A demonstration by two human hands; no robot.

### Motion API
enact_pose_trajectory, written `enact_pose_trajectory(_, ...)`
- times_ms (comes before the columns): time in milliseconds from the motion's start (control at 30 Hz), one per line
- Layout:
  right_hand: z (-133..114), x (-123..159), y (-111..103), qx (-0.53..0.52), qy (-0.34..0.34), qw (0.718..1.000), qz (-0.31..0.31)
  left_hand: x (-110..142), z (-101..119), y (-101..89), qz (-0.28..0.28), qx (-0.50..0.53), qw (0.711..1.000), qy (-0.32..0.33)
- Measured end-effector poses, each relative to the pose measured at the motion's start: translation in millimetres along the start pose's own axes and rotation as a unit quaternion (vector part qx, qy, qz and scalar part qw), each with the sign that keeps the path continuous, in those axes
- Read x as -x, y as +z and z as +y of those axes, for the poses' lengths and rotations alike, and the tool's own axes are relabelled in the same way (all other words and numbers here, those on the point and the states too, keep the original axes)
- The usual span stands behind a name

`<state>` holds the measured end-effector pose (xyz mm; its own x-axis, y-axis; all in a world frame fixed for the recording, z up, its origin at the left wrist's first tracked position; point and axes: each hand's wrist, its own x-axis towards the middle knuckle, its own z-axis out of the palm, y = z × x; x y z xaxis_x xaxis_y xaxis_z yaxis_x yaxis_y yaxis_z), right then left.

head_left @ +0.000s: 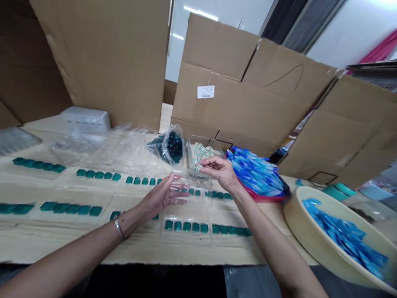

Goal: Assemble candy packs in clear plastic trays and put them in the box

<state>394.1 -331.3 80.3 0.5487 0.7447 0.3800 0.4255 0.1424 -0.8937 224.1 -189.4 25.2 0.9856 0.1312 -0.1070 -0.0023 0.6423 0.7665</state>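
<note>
My right hand (219, 170) reaches to a clear box (220, 145) of small white-and-green pieces (201, 151). Its thumb and fingers pinch together at the near side of that pile, closed on some of the small pieces. Over the middle of the table, my left hand (169, 193) hovers with its fingers spread and nothing in them. Below the hands lie rows of teal squares (186, 227) on clear plastic trays. Part of the rows is hidden behind my hands and forearms.
An open plastic bag of dark teal pieces (174, 146) lies left of the clear box. Blue pointed packets (254, 170) fill a red tray (265, 198). A cream tub (290, 208) with blue sachets (345, 236) stands right. Cardboard panels (232, 102) rise behind; clear trays (85, 119) sit back left.
</note>
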Motion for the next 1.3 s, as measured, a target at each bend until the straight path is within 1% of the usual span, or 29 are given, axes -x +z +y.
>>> enact_pose_trajectory(133,-6.7,16.4,13.1,-0.012,0.031,0.999,-0.032,-0.3,1.1,0.1,-0.016,0.009,1.000,-0.004)
enact_pose_trajectory(233,-13.3,23.1,21.2,0.017,0.066,0.997,-0.042,0.5,1.2,0.3,-0.027,0.016,1.000,0.001)
enact_pose_trajectory(300,-18.9,25.6,27.5,0.039,0.086,0.993,-0.064,0.7,0.3,-0.8,-0.035,0.022,0.999,0.003)
enact_pose_trajectory(367,-24.5,27.0,34.4,0.061,0.096,0.989,-0.093,0.4,-1.4,-3.0,-0.047,0.023,0.999,0.000)
enact_pose_trajectory(467,-30.1,27.6,44.7,0.093,0.092,0.984,-0.125,-0.5,-4.1,-6.4,-0.069,0.025,0.997,0.004)
enact_pose_trajectory(533,-31.7,27.7,50.1,0.112,0.083,0.980,-0.140,-0.9,-4.9,-7.0,-0.078,0.030,0.996,0.017)
enact_pose_trajectory(633,-32.6,28.8,55.8,0.152,0.055,0.975,-0.154,-0.3,-4.3,-5.0,-0.073,0.036,0.996,0.022)
enact_pose_trajectory(767,-33.5,31.9,60.6,0.227,-0.029,0.959,-0.167,-0.1,-4.5,-2.6,-0.068,0.046,0.996,0.016)
enact_pose_trajectory(867,-33.7,33.9,64.4,0.269,-0.076,0.942,-0.187,-2.8,-7.7,-5.4,-0.083,0.049,0.995,0.023)
enact_pose_trajectory(967,-32.6,34.8,68.2,0.285,-0.088,0.934,-0.197,-6.4,-11.2,-9.8,-0.107,0.043,0.993,0.032)
enact_pose_trajectory(1067,-31.3,34.6,71.0,0.274,-0.071,0.941,-0.184,-8.1,-12.8,-11.6,-0.118,0.034,0.992,0.036)
enact_pose_trajectory(1133,-31.2,33.9,71.9,0.274,-0.044,0.945,-0.176,-7.9,-12.7,-10.9,-0.113,0.026,0.993,0.037)
enact_pose_trajectory(1300,-30.8,31.0,72.5,0.293,0.034,0.940,-0.168,-6.3,-11.0,-9.0,-0.111,0.029,0.993,0.025)
